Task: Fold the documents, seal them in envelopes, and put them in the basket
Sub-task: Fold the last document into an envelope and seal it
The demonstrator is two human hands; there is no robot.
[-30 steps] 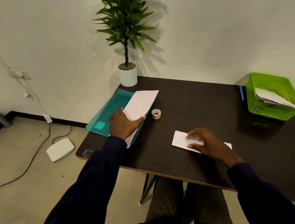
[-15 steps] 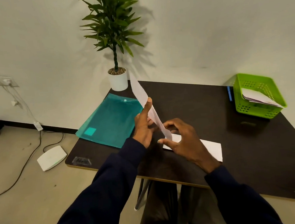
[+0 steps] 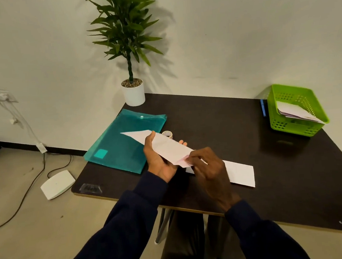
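I had the document (image 3: 168, 148) off the table (image 3: 216, 115) and in both hands, above the near edge. My left hand (image 3: 158, 161) cupped it from below, thumb over the top edge and fingers curled round the far side. My right hand (image 3: 208, 167) pinched the near end between thumb and fingertips. The far corner of the sheet stuck out over the teal folder (image 3: 122, 147). Whether it already carried a first crease, I could not tell from that angle. I judged the fold only begun.

The green basket (image 3: 297, 128) at the far right corner already held some envelopes (image 3: 293, 111), so part of the job was done. For this sheet everything remained: finish folding, slip it into the white envelope (image 3: 241, 173) lying flat just beside my right hand, seal it, probably with the tape roll (image 3: 167, 134) behind my left hand, and carry it to the basket.
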